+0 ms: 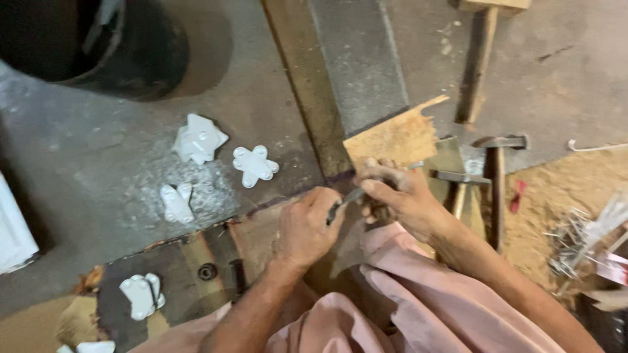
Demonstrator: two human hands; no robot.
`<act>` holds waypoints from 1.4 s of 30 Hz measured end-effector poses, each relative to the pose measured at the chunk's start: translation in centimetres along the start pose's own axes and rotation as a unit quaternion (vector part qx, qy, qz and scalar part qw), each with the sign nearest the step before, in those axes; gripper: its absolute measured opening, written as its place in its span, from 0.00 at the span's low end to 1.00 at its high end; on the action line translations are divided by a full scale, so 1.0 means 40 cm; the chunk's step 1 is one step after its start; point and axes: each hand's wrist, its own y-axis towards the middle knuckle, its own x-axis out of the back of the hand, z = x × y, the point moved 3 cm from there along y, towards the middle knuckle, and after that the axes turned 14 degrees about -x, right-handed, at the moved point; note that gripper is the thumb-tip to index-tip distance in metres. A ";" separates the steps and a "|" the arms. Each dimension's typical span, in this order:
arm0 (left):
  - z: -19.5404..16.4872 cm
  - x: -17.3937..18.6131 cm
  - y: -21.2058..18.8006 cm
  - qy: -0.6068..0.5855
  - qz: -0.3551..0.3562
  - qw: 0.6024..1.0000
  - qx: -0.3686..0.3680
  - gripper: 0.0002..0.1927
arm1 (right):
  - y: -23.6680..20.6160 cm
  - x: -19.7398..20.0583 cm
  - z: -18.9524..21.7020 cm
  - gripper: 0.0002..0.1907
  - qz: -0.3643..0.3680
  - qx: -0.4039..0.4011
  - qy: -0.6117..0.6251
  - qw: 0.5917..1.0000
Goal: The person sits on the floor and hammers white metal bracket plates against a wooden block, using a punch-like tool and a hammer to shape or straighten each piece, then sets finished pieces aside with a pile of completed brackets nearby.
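While your left hand [306, 225] grips the thin metal tool [345, 201] and your right hand [399, 196] pinches the wood piece [392, 140] at frame centre, a slip could gouge your fingers.

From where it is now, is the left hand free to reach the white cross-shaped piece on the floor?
Probably not at once: the left hand is closed on a thin metal tool. The floor between it and the white cross-shaped piece looks bare, so only the tool stands in the way.

Hammers [494, 176] crowd the right hand [399, 196]; white shapes [255, 165] dot the floor [98, 150] left; bare floor lies between them.
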 end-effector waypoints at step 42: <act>0.148 -0.099 0.044 -0.385 0.043 0.886 0.256 0.10 | -0.020 0.016 0.066 0.19 -0.157 0.181 -0.343 0.908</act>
